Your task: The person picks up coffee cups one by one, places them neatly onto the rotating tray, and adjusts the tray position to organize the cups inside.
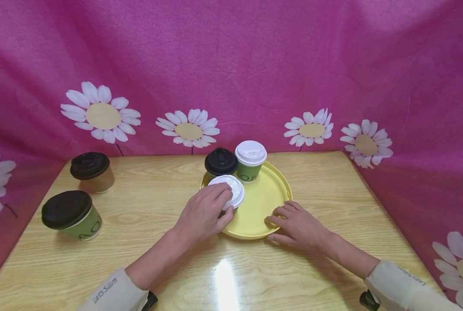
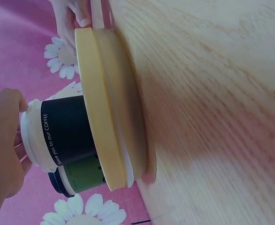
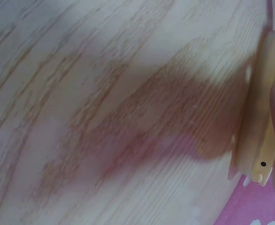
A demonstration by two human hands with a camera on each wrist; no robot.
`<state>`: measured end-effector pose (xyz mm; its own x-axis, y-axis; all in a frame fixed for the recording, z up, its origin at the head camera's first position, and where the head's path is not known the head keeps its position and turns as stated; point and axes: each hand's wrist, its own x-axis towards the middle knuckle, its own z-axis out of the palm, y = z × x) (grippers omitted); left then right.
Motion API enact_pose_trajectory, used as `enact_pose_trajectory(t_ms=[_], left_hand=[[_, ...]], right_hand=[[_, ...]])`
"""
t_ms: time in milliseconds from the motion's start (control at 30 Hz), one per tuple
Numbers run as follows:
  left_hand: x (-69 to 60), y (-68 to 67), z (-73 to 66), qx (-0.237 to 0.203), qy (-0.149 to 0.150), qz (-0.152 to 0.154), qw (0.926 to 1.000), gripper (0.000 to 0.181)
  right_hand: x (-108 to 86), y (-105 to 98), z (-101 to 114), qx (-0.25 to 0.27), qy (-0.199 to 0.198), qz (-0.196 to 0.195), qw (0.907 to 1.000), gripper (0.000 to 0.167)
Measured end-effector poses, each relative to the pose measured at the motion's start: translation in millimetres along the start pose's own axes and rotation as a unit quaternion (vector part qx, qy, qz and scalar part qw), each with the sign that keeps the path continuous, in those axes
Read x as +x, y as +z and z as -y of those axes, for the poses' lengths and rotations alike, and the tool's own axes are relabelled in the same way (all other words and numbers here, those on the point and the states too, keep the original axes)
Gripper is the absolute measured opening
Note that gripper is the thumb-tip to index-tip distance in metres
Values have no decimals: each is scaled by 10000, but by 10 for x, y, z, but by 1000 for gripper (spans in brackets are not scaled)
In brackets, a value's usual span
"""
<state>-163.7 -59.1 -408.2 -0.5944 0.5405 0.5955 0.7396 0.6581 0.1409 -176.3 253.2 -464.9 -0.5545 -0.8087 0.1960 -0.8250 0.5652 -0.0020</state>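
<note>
A round yellow tray (image 1: 256, 211) with a raised rim lies on the table. My left hand (image 1: 204, 212) grips the white lid of a black paper coffee cup (image 2: 68, 131) from above, at the tray's left side. Behind that cup stands a cup with a black lid (image 1: 220, 160), green-sided in the left wrist view. Beside it, also on the tray, is a green cup with a white lid (image 1: 251, 156). At the tray's right front, my right hand (image 1: 299, 225) holds the rim, fingers over the inner side and thumb outside; the right wrist view shows only its edge.
On the table's left are a brown cup with a black lid (image 1: 92, 171) and, nearer, a green cup with a black lid (image 1: 74, 214). A pink cloth (image 1: 247, 77) printed with daisies hangs behind the wooden table (image 1: 157, 185) and along both sides.
</note>
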Motion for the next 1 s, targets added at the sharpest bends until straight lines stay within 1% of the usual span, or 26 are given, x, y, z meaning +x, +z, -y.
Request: enact_pose_trajectory(t_ms=[233, 333, 433, 500, 533, 567, 633, 700, 767, 867, 933, 1000], left_hand=[[38, -13, 23, -42, 146, 10, 9999, 19], [34, -42, 42, -106, 80, 87, 9999, 21], [-5, -127, 68, -259, -191, 142, 9994, 23], [-47, -212, 93, -395, -491, 110, 9979, 26], [-75, -260, 108, -516, -697, 69, 9962, 28], [-106, -312, 125, -658, -917, 5, 9936, 30], [-173, -423, 170, -926, -1385, -164, 9859, 35], [-251, -535, 238, -1155, -1774, -450, 9763, 40], [-330, -651, 329, -1304, -2066, -777, 9666, 42], [-456, -826, 490, -1335, -2411, -1258, 9530, 42], [-549, -939, 597, -1328, -2677, -1577, 9412, 41], [-655, -1044, 690, -1205, -2953, -1864, 9293, 40]], right_hand=[[2, 11, 17, 31, 8, -156, 9999, 42], [0, 14, 32, 61, 18, -202, 9998, 41], [0, 32, 41, 70, 7, -249, 9997, 41], [1, 40, 46, 68, 15, -271, 9996, 41], [2, 41, 49, 72, 28, -262, 9996, 42], [1, 43, 51, 70, 46, -249, 9997, 42], [-2, 42, 59, 79, 89, -206, 9997, 42], [-3, 39, 68, 97, 138, -153, 9997, 42], [-2, 37, 77, 115, 163, -136, 9997, 41], [5, 32, 89, 95, 183, -153, 9997, 40], [10, 28, 98, 61, 197, -161, 9997, 41], [14, 26, 104, 40, 228, -152, 9996, 41]])
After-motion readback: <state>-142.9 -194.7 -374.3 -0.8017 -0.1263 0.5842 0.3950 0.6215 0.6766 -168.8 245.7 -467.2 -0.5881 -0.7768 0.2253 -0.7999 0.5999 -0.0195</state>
